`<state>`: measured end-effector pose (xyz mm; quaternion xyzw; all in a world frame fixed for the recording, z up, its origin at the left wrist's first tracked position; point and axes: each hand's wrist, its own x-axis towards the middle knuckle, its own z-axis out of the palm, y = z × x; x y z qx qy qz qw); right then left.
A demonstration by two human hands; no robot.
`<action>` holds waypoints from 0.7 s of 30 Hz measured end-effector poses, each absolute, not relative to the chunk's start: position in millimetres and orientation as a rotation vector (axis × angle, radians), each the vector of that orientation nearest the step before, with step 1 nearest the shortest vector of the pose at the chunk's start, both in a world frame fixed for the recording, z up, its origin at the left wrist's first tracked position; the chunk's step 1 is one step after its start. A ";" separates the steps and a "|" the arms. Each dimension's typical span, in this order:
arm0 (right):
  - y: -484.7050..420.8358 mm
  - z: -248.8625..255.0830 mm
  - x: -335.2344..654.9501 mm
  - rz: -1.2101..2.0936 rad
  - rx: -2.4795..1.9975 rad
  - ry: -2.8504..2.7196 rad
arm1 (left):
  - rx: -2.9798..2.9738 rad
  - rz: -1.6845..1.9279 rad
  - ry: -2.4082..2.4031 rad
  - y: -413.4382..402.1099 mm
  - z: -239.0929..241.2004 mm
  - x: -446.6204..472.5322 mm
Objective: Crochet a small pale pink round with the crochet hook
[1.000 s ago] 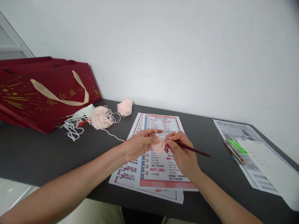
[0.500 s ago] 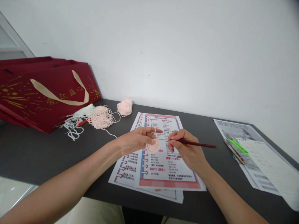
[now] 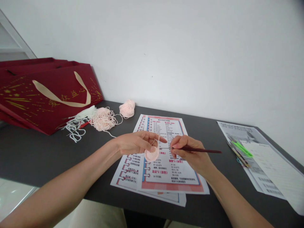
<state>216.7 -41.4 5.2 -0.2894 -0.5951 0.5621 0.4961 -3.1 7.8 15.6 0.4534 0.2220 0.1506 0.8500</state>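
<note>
Between thumb and fingers, my left hand [image 3: 137,142] pinches a small round pale-pink crochet piece [image 3: 152,154]. A strand of pink yarn [image 3: 158,139] runs up over its outstretched index finger. My right hand [image 3: 186,148] grips a crochet hook [image 3: 201,150] with a dark red-brown handle, its thin metal shaft pointing left to the edge of the piece. Whether the tip sits in a loop is too small to tell. Both hands are above printed pattern sheets [image 3: 175,186]. Loose pink yarn [image 3: 103,119] lies to the left, its strand leading toward my left hand.
Dark red gift bags [image 3: 47,95] stand at the left against the wall. White yarn [image 3: 75,126] and a pink yarn ball [image 3: 127,108] lie on the dark table [image 3: 99,171]. At the right are papers [image 3: 268,158] with green-handled scissors [image 3: 244,149].
The crochet piece has shifted slightly left and down and shows more of its face. The hook's handle has dropped a little, and its shaft now shows more between the hands.
</note>
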 end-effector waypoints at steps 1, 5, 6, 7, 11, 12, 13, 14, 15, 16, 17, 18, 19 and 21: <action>-41.8 5.7 217.0 1.366 -0.697 -1.450 | 0.960 0.303 0.465 8.4 15.3 -3.6; -43.0 7.9 217.4 1.380 -0.683 -1.475 | 0.988 0.262 0.456 10.5 14.7 -5.8; -43.3 8.3 217.5 1.388 -0.682 -1.473 | 0.997 0.253 0.455 10.8 14.9 -6.1; -43.4 8.6 217.6 1.403 -0.681 -1.464 | 1.006 0.248 0.455 11.0 15.3 -6.4; -42.0 7.3 217.8 1.501 -0.649 -1.364 | 1.092 0.277 0.498 9.3 18.7 -4.9; -41.2 6.5 217.6 1.529 -0.641 -1.323 | 1.138 0.313 0.518 8.0 19.6 -3.5; -40.3 5.6 217.1 1.557 -0.638 -1.276 | 1.193 0.364 0.541 6.3 20.3 -1.7; -39.6 4.7 216.2 1.585 -0.642 -1.226 | 1.254 0.427 0.572 4.2 20.5 0.7; -39.2 3.9 214.8 1.611 -0.652 -1.173 | 1.310 0.501 0.607 1.9 20.4 3.5; -39.0 3.2 212.8 1.633 -0.667 -1.124 | 1.360 0.578 0.651 -0.6 19.7 6.6; -39.2 2.5 210.3 1.649 -0.686 -1.080 | 1.400 0.655 0.708 -3.1 18.4 9.9; -39.7 2.0 207.4 1.655 -0.703 -1.041 | 1.422 0.712 0.747 -5.5 16.8 13.0; -40.5 1.5 204.3 1.649 -0.716 -1.008 | 1.436 0.759 0.790 -7.6 14.8 15.8; -42.2 0.4 198.8 1.605 -0.729 -0.967 | 1.453 0.807 0.834 -10.6 10.6 20.1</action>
